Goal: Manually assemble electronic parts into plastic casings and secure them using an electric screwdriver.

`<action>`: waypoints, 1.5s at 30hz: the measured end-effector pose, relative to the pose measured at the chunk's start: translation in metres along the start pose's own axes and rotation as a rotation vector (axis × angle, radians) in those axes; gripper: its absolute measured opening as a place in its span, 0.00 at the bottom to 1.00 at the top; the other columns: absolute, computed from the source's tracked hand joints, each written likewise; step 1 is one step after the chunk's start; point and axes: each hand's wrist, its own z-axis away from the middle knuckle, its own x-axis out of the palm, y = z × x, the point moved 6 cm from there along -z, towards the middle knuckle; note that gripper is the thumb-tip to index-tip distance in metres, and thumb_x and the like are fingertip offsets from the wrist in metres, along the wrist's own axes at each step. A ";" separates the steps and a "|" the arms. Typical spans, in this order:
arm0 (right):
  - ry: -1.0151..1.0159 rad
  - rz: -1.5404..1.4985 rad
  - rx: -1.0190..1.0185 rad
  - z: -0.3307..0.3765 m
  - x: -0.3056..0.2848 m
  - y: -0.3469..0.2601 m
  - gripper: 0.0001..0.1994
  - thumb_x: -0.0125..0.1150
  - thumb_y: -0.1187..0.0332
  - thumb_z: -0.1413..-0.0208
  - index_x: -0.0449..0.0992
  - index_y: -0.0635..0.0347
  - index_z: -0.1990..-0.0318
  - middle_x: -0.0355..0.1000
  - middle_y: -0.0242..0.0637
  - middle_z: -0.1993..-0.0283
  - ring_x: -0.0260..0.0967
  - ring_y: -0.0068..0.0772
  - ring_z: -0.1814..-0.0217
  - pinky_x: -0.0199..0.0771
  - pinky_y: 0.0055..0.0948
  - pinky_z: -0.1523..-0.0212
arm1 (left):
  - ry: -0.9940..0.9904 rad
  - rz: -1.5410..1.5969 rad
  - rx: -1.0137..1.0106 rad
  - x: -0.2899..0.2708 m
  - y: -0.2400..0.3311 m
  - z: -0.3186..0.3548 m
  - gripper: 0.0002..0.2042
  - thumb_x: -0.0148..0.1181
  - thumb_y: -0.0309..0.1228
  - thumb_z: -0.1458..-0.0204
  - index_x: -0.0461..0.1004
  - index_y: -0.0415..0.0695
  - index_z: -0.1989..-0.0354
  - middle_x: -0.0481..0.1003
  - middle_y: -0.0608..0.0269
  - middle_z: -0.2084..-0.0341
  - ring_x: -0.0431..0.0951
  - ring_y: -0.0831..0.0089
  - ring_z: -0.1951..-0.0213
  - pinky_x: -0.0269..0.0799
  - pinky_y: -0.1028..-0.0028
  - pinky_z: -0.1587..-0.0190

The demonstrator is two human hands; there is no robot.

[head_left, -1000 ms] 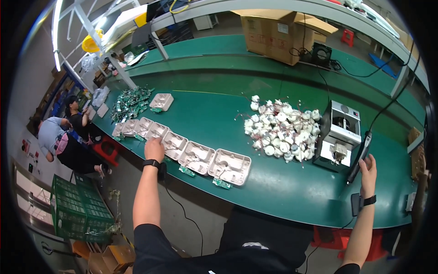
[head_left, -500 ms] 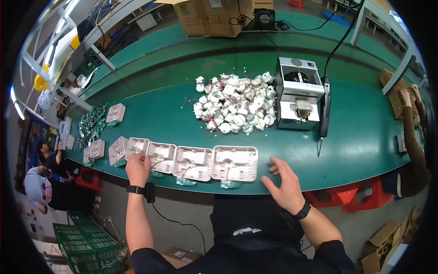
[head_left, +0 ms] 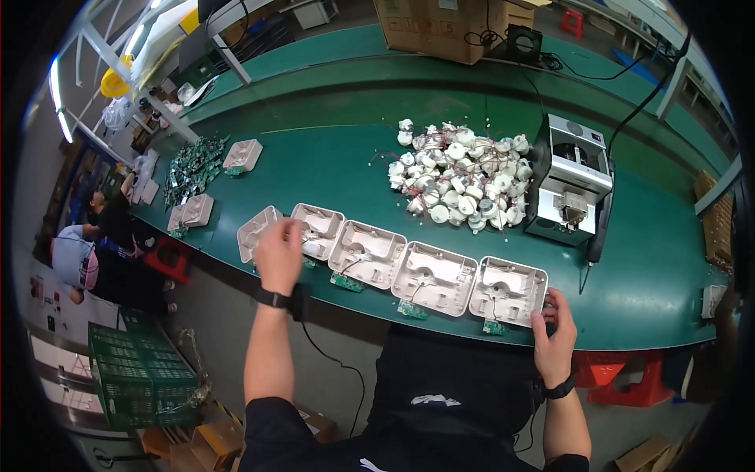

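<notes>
Several white, open plastic housings stand in a row along the table's near edge, most with a small green circuit board wired to them and hanging out in front. My right hand has its thumb and fingers around the near right corner of the rightmost housing. Toward the left end, my left hand hovers in front of the leftmost housing and beside its neighbour. Its fingers are blurred and partly hidden, so whether it touches anything is unclear. Small circuit boards lie at the row's front.
Behind the row lies a heap of white round parts with thin red wires. A grey bench machine and a black corded screwdriver stand right of it. Circuit boards are piled far left, near more housings. Co-workers are at both sides.
My right hand has come onto the rightmost housing from the open table. The row has shifted right, leaving a gap beside the leftmost housing. The whole view has also turned.
</notes>
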 end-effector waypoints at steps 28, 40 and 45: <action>0.155 -0.120 0.038 -0.005 -0.004 0.020 0.16 0.62 0.75 0.40 0.74 0.69 0.45 0.77 0.39 0.57 0.72 0.20 0.64 0.74 0.22 0.60 | -0.160 -0.203 0.102 0.023 -0.045 -0.035 0.16 0.57 0.43 0.37 0.81 0.42 0.57 0.82 0.47 0.63 0.81 0.48 0.60 0.76 0.56 0.59; 0.235 0.019 0.035 -0.032 -0.044 0.035 0.13 0.66 0.71 0.42 0.78 0.66 0.50 0.78 0.39 0.60 0.75 0.23 0.66 0.75 0.24 0.69 | -0.279 -0.093 0.006 0.041 -0.015 -0.001 0.23 0.55 0.45 0.36 0.78 0.33 0.53 0.81 0.42 0.63 0.81 0.45 0.60 0.75 0.56 0.57; 0.298 0.030 0.038 -0.044 -0.077 0.065 0.13 0.67 0.71 0.42 0.79 0.66 0.51 0.78 0.38 0.62 0.74 0.23 0.66 0.75 0.23 0.68 | -0.296 0.038 -0.022 0.050 0.025 0.026 0.23 0.57 0.44 0.36 0.77 0.33 0.49 0.81 0.43 0.60 0.81 0.48 0.60 0.75 0.59 0.55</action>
